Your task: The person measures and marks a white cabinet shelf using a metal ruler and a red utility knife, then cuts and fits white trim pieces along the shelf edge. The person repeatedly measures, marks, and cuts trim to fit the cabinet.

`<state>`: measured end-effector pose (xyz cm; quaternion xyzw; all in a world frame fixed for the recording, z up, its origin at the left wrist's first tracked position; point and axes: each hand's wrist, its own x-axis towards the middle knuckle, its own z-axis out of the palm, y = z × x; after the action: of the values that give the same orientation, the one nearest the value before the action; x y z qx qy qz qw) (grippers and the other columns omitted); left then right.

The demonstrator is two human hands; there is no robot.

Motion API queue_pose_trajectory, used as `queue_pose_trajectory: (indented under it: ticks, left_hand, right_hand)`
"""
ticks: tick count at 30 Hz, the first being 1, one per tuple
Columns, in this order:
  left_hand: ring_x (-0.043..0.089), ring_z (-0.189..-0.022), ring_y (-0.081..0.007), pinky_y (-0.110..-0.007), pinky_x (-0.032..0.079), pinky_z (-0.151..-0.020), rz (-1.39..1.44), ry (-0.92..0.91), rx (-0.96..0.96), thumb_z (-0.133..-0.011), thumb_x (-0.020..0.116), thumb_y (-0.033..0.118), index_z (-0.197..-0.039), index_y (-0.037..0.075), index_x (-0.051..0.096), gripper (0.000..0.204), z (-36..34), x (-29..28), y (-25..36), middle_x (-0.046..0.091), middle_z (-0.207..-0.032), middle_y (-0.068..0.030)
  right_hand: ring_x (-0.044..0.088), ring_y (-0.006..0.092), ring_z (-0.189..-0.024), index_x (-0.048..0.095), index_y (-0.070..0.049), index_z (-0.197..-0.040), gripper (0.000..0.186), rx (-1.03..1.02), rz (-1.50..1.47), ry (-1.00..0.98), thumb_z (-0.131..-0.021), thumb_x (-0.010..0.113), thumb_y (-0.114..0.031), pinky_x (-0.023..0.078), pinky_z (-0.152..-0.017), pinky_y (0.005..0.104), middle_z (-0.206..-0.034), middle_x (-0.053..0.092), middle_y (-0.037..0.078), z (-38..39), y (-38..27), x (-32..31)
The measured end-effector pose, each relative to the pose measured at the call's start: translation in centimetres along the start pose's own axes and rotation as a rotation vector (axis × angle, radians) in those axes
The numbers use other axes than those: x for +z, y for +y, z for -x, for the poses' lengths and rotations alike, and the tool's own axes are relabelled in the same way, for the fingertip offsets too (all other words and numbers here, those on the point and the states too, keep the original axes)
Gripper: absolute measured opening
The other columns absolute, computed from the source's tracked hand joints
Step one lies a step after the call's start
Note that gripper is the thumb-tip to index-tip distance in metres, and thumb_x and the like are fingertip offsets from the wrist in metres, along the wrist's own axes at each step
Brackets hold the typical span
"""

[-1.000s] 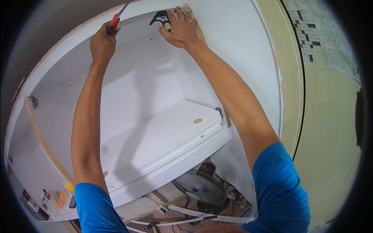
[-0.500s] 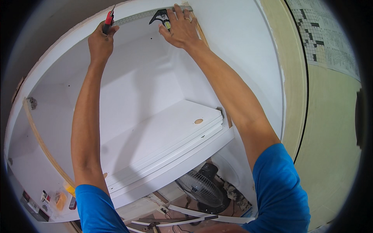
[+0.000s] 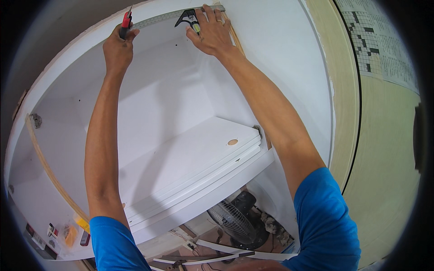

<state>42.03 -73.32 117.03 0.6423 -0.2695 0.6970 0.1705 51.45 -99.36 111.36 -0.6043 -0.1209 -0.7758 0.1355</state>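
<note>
Left hand point(image 3: 118, 50) grips red-handled tool point(image 3: 126, 22); right hand point(image 3: 211, 32) presses square point(image 3: 189, 18).

The left hand point(image 3: 118, 47) wraps the red-handled tool point(image 3: 126, 23), hiding its lower handle, and its tip is too small to tell. Right of it, the right hand point(image 3: 212, 32) covers part of the combination square point(image 3: 189, 18). The fan point(image 3: 235, 220) far below is partly hidden by white boards point(image 3: 194, 165).

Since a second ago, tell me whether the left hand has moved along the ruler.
Yes. The left hand with the red tool has slid along the ruler, closer to its black head.
</note>
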Motion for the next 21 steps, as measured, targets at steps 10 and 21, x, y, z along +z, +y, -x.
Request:
queue_pose_trajectory:
  ticks: [10,21]
  left_hand:
    - [0.075,-0.108,-0.0264,-0.037,0.054,-0.098,-0.013,-0.033,-0.046,-0.100,0.076,0.030,-0.128,0.007,0.073,0.036,-0.26,-0.17,0.18,0.079,-0.111,-0.0144]
    - [0.071,-0.081,-0.0219,-0.036,0.054,-0.085,-0.046,0.013,0.002,-0.100,0.074,0.024,-0.130,0.008,0.071,0.034,0.07,-0.22,0.20,0.081,-0.100,-0.0079]
  right_hand:
    - [0.029,0.0486,-0.154,0.040,-0.009,-0.161,0.080,0.048,0.007,-0.081,-0.100,0.051,-0.059,0.024,-0.119,0.0722,-0.167,0.033,0.020,0.29,-0.18,-0.04]
    - [0.030,0.0476,-0.154,0.041,-0.009,-0.160,0.079,0.033,0.004,-0.030,-0.100,0.052,-0.058,0.024,-0.120,0.0707,-0.166,0.034,0.019,0.34,-0.15,0.42]
